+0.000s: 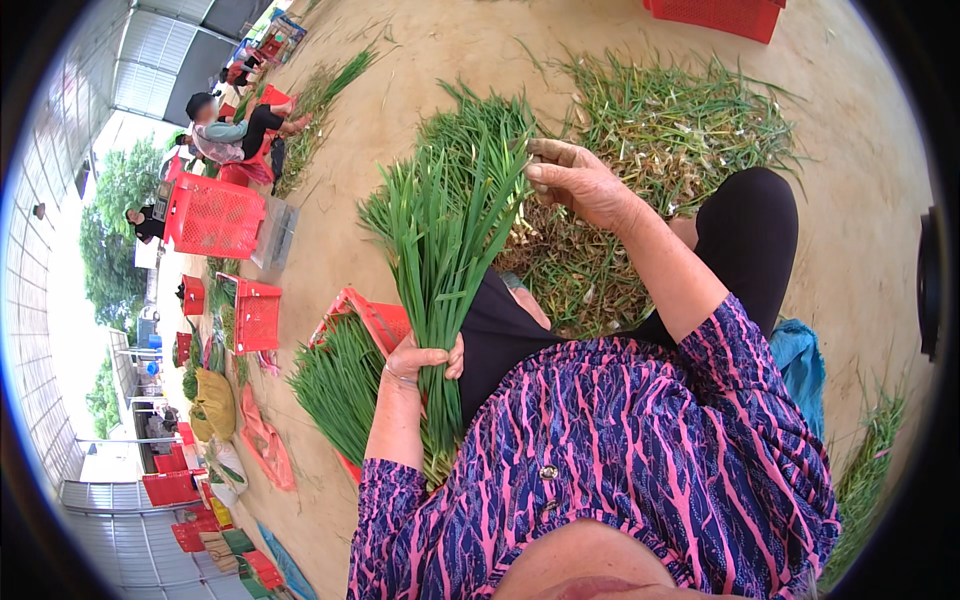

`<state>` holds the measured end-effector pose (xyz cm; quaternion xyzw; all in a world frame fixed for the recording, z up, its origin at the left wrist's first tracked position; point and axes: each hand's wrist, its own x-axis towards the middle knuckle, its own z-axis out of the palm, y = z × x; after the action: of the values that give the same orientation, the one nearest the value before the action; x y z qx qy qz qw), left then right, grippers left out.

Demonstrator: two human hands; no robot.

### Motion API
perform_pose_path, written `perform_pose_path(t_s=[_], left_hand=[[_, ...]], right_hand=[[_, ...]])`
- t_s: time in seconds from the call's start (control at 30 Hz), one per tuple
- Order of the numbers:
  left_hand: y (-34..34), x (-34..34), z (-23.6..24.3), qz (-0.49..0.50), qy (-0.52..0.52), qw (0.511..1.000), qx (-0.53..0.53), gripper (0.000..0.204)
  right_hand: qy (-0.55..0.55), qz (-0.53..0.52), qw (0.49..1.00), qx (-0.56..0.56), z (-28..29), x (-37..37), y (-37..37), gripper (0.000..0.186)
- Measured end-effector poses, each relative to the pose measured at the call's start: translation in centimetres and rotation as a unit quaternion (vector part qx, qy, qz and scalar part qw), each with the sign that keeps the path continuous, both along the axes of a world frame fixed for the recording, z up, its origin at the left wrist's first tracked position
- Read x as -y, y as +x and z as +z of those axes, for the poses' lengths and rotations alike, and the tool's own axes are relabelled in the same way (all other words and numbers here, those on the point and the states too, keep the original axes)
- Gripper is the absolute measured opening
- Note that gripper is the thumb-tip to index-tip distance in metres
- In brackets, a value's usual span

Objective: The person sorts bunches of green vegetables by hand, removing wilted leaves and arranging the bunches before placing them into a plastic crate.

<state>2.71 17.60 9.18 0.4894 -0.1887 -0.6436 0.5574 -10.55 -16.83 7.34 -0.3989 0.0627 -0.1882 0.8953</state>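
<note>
Head view: left hand (412,362), fingers wrapped round the lower part of a bunch of long, flat green leaves (440,250), tips fanned up and away, bunch above the person's lap. Right hand (582,182) at the leaf tips, thumb and forefinger near each other; can't tell if they pinch a leaf. Red plastic basket (384,322) beside left forearm, filled with more green leaves (345,385). Ahead on sandy floor (420,60): loose green bundle (470,125), tangled green-and-brown trimmings pile (690,130). Red perforated plastic crate (722,14) at upper rim.
</note>
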Motion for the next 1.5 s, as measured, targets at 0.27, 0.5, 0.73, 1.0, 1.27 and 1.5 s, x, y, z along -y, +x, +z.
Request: perform_pose_path(t_s=[0.27, 0.5, 0.73, 1.0, 1.27, 1.5], left_hand=[[-0.2, 0.0, 0.2, 0.003, 0.001, 1.0, 0.008, 0.029], [-0.4, 0.4, 0.4, 0.006, 0.003, 1.0, 0.003, 0.029], [0.2, -0.5, -0.5, 0.005, -0.026, 0.999, -0.031, 0.034], [0.4, -0.4, -0.6, 0.001, -0.03, 1.0, 0.0, 0.027], [1.0, -1.0, -1.5, -0.002, -0.072, 0.996, -0.046, 0.028], [0.8, -0.6, -1.4, -0.005, -0.075, 0.995, -0.059, 0.027]], right_hand=[[-0.095, -0.094, 0.989, -0.066, 0.8, -1.6, 0.7, 0.02], [0.038, -0.104, 0.992, -0.067, -0.9, -2.5, 1.8, 0.016], [0.131, -0.187, 0.969, -0.09, -1.4, 0.7, 1.2, 0.018], [-0.036, -0.139, 0.979, -0.146, -2.1, 0.1, 0.2, 0.02], [0.007, -0.088, 0.986, -0.141, -3.0, -3.9, 2.1, 0.02], [-0.362, -0.165, 0.916, -0.056, -4.1, -3.0, 3.2, 0.041]])
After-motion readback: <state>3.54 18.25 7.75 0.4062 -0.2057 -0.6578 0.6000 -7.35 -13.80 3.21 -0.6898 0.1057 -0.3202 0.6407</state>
